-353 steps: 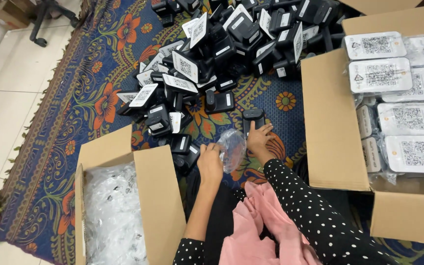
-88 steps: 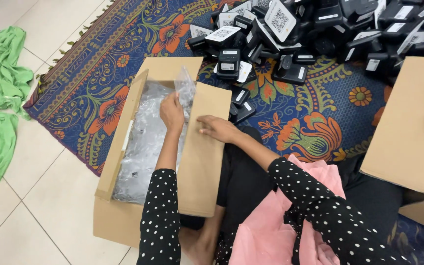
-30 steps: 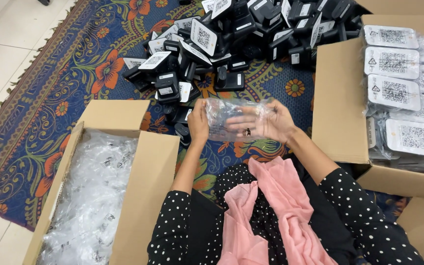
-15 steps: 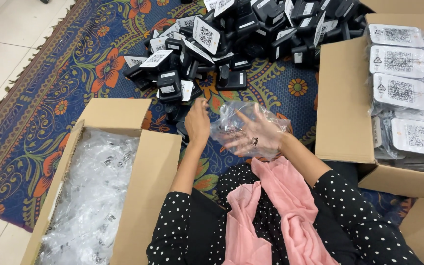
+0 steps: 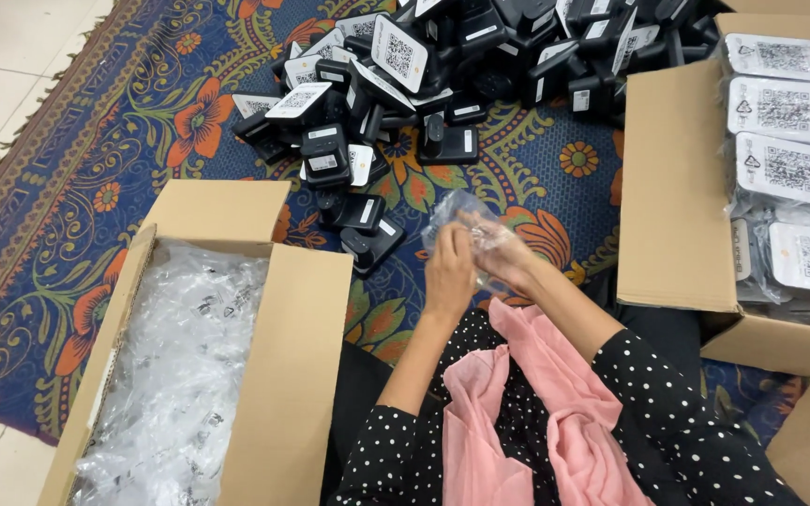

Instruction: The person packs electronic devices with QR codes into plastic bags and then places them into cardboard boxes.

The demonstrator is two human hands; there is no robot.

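Note:
Both my hands meet over the patterned rug, working a clear plastic bag (image 5: 452, 211). My left hand (image 5: 449, 272) pinches the bag's near side. My right hand (image 5: 502, 255) has its fingers against or inside the bag; how far in, I cannot tell. Just left of the hands lie loose black devices (image 5: 370, 245) at the edge of a big pile of black devices with white labels (image 5: 442, 66). To my left an open cardboard box (image 5: 292, 375) is full of clear plastic bags (image 5: 175, 375).
On the right stands another open cardboard box (image 5: 672, 187) packed with bagged devices (image 5: 785, 169), white labels up. The blue floral rug (image 5: 142, 141) ends at a tiled floor (image 5: 11, 56) at upper left. A pink scarf (image 5: 527, 403) hangs over my lap.
The bag has come lower and closer to my lap, and my two hands have drawn together on it. Earlier I took the bag from the left box.

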